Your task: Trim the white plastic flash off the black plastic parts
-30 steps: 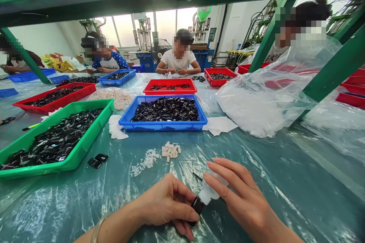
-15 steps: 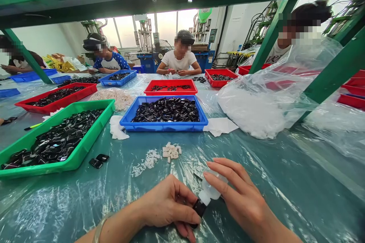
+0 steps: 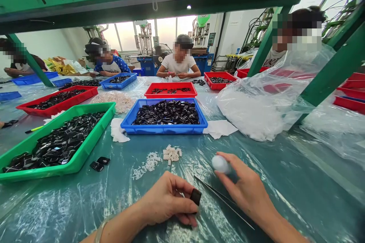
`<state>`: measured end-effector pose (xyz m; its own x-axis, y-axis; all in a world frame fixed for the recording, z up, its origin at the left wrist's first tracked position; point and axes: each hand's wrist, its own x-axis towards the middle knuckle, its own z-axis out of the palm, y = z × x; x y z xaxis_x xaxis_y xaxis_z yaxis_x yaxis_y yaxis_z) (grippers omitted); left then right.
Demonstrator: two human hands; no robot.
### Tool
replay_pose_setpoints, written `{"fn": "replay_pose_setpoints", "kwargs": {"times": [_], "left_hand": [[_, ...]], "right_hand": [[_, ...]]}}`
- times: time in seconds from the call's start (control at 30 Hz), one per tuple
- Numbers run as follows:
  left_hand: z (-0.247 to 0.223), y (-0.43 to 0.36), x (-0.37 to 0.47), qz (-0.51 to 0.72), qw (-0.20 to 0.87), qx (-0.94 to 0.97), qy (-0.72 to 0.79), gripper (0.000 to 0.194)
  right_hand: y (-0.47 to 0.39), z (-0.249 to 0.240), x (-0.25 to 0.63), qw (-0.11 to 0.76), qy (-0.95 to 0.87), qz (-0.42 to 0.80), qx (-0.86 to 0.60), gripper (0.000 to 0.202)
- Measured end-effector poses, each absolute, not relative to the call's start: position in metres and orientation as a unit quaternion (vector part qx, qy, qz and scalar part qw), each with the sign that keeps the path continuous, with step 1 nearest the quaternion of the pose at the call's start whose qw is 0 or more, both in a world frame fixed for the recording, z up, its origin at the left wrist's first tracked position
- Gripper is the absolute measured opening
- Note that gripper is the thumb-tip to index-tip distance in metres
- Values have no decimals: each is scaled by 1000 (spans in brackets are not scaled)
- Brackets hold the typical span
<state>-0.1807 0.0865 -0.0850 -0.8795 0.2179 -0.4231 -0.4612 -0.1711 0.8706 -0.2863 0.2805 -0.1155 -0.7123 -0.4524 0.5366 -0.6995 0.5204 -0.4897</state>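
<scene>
My left hand pinches a small black plastic piece between thumb and fingers, just above the plastic-covered table. My right hand is closed round a small whitish squeeze bottle, its rounded end facing away from me. The bottle is apart from the black piece, and its nozzle is hidden. Between my hands lies a pair of tweezers, partly beneath the right hand. Beyond them are a little heap of cream-coloured blocks and a pile of white slivers.
A blue tray and a green tray hold many black pieces. Two loose black pieces lie beside the green one. To the right are a clear bag of white material and a slanting green post. Co-workers sit across the table.
My right hand has drawn the bottle away from the black piece, up and to the right, and tipped it. The tweezers are now more exposed. My left hand still holds its piece.
</scene>
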Motion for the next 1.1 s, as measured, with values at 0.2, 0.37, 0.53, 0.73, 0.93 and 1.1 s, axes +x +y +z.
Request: {"fn": "replay_pose_setpoints", "kwargs": {"times": [0.2, 0.37, 0.53, 0.73, 0.93, 1.1], "left_hand": [[-86, 85, -184, 759, 160, -127, 618, 32], [-88, 83, -186, 749, 126, -145, 634, 34], [-99, 88, -189, 731, 128, -150, 653, 30], [-115, 96, -189, 728, 147, -134, 656, 24], [-122, 95, -190, 725, 143, -122, 663, 21], [-122, 94, -193, 719, 153, -122, 667, 19]], "right_hand": [[281, -121, -301, 70, -901, 381, 194, 23], [282, -139, -313, 59, -880, 433, 186, 38], [284, -128, -303, 219, -840, 472, 154, 70], [265, -92, -265, 245, -780, 365, 446, 13], [209, -97, -281, 8, -877, 264, 401, 24], [170, -105, -298, -35, -928, 208, 306, 18]]}}
